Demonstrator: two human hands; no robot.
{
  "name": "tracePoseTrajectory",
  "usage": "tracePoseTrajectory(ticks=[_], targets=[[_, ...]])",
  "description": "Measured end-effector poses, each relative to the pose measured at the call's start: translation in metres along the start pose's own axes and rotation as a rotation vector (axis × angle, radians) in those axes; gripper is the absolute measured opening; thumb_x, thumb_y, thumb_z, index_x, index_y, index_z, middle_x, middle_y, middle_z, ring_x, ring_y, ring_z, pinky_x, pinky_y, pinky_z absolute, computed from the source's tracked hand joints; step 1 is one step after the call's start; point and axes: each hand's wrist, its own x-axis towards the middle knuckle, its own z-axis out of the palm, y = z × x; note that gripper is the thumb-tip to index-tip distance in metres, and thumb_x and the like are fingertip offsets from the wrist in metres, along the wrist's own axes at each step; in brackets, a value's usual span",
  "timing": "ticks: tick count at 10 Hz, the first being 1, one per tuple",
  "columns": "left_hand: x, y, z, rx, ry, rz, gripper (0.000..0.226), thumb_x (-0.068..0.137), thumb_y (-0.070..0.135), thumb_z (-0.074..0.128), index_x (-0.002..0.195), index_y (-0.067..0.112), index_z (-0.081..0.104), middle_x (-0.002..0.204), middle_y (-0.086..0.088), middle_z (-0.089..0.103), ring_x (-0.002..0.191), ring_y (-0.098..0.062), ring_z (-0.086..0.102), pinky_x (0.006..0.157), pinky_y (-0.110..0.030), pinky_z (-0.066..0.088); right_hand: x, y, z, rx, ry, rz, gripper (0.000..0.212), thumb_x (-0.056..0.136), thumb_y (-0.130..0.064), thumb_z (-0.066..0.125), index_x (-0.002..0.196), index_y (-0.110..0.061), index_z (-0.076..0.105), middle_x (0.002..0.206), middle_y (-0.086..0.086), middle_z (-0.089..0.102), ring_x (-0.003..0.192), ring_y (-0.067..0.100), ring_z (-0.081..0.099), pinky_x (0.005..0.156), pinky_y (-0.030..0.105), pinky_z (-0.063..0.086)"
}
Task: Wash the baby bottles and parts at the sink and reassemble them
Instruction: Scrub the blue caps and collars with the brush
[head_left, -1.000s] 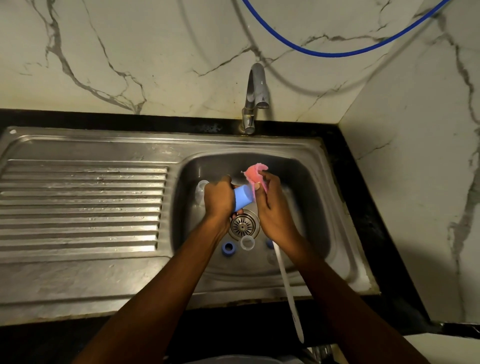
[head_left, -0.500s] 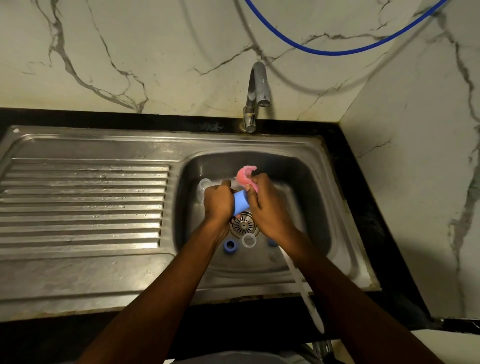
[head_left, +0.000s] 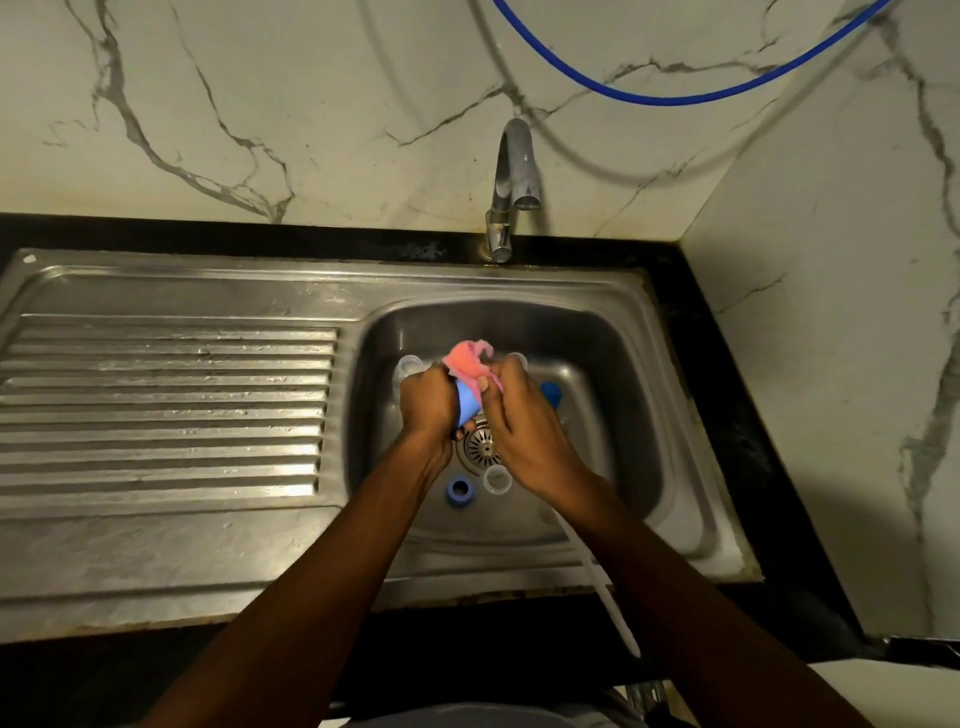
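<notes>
Over the middle of the sink basin (head_left: 613, 364), my left hand (head_left: 428, 400) grips the blue bottle part (head_left: 466, 402). Its long axis runs roughly up-frame, the upper end covered by the pink cloth (head_left: 467, 361) that my right hand (head_left: 519, 415) pinches.

Marble-clad corner above a black worktop (head_left: 706, 374)
White marble with grey veins covers the back wall (head_left: 311, 104) and the right side wall (head_left: 841, 322), which meet at the worktop's far right corner. A blue hose (head_left: 675, 98) sags across the back wall and casts a curved shadow. A steel tap (head_left: 511, 171) rises at the worktop's far edge. The light is dim and warm.
</notes>
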Motion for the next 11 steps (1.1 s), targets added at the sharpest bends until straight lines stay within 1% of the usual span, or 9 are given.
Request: tracePoseTrajectory(ticks=[1, 2, 3, 4, 5, 8, 9, 10, 11], targets=[[0.0, 0.003, 0.002, -0.128, 0.002, -0.045, 0.03, 0.1, 0.02, 0.041, 0.106, -0.001, 0.061, 0.08, -0.019, 0.063, 0.051, -0.028, 0.055, 0.038, -0.032, 0.049, 0.016, -0.004, -0.001, 0.053, 0.1, 0.025, 0.024, 0.102, -0.021, 0.044, 0.117, -0.002, 0.049, 0.1, 0.007, 0.056, 0.084, 0.007, 0.051, 0.069, 0.012, 0.037], [0.005, -0.001, 0.002, -0.112, 0.036, -0.027, 0.021, 0.095, 0.018, 0.045, 0.087, 0.004, 0.059, 0.068, -0.015, 0.057, 0.033, -0.017, 0.046, 0.034, -0.016, 0.028, 0.021, -0.006, -0.004, 0.064, 0.095, 0.058, 0.027, 0.101, -0.021, 0.046, 0.118, -0.001, 0.049, 0.101, 0.008, 0.054, 0.086, 0.011, 0.051, 0.074, 0.018, 0.037], [0.007, -0.003, -0.002, -0.18, 0.038, -0.029, 0.031, 0.099, 0.012, 0.04, 0.073, 0.009, 0.056, 0.055, -0.006, 0.057, 0.032, -0.012, 0.049, 0.033, -0.014, 0.031, 0.011, -0.004, 0.003, 0.007, -0.028, 0.007, 0.03, 0.101, -0.015, 0.042, 0.127, -0.002, 0.047, 0.121, 0.016, 0.053, 0.107, 0.024, 0.05, 0.087, 0.024, 0.034], [0.011, -0.01, -0.003, -0.149, 0.051, -0.063, 0.026, 0.098, 0.021, 0.044, 0.085, 0.006, 0.059, 0.065, -0.01, 0.057, 0.038, -0.017, 0.048, 0.036, -0.018, 0.033, 0.01, 0.003, 0.004, -0.04, -0.058, 0.015, 0.031, 0.101, -0.017, 0.041, 0.13, -0.005, 0.046, 0.125, 0.014, 0.052, 0.114, 0.027, 0.05, 0.091, 0.027, 0.036], [0.006, -0.008, -0.003, -0.229, 0.034, -0.06, 0.03, 0.099, 0.018, 0.042, 0.081, 0.002, 0.059, 0.059, -0.011, 0.061, 0.04, -0.02, 0.052, 0.031, -0.018, 0.034, 0.012, 0.004, 0.003, 0.004, -0.029, 0.026, 0.03, 0.101, -0.017, 0.041, 0.127, -0.004, 0.049, 0.121, 0.013, 0.053, 0.109, 0.022, 0.05, 0.09, 0.028, 0.038], [0.014, -0.01, -0.005, -0.22, 0.022, -0.065, 0.034, 0.101, 0.028, 0.042, 0.078, 0.008, 0.057, 0.055, -0.006, 0.059, 0.035, -0.013, 0.049, 0.032, -0.014, 0.029, 0.009, 0.017, 0.003, 0.058, -0.117, -0.061, 0.007, 0.104, -0.019, 0.041, 0.109, -0.016, 0.045, 0.091, -0.006, 0.054, 0.077, -0.004, 0.051, 0.069, 0.012, 0.039], [0.023, -0.008, -0.006, -0.115, 0.018, -0.093, 0.042, 0.1, 0.045, 0.046, 0.086, 0.007, 0.059, 0.066, -0.01, 0.057, 0.046, -0.02, 0.051, 0.035, -0.015, 0.029, 0.02, 0.044, -0.001, 0.055, 0.016, 0.083, 0.017, 0.103, -0.016, 0.044, 0.117, -0.009, 0.051, 0.101, -0.004, 0.055, 0.079, -0.003, 0.05, 0.072, 0.006, 0.037], [0.035, -0.003, -0.005, -0.096, -0.108, -0.134, 0.047, 0.093, 0.056, 0.054, 0.102, 0.01, 0.064, 0.076, -0.009, 0.058, 0.056, -0.019, 0.053, 0.042, -0.02, 0.036, 0.029, 0.069, 0.001, 0.347, 0.091, 0.376, 0.03, 0.103, -0.028, 0.045, 0.127, -0.011, 0.051, 0.116, -0.002, 0.057, 0.104, 0.007, 0.054, 0.092, 0.016, 0.042], [0.048, 0.0, -0.002, -0.07, -0.268, -0.109, 0.023, 0.091, 0.039, 0.066, 0.099, 0.018, 0.063, 0.085, -0.004, 0.059, 0.069, -0.016, 0.056, 0.051, -0.025, 0.048, 0.036, 0.086, 0.009, 0.602, 0.106, 0.603, 0.04, 0.098, -0.046, 0.05, 0.126, -0.017, 0.055, 0.118, 0.0, 0.062, 0.107, 0.016, 0.06, 0.096, 0.038, 0.048]])
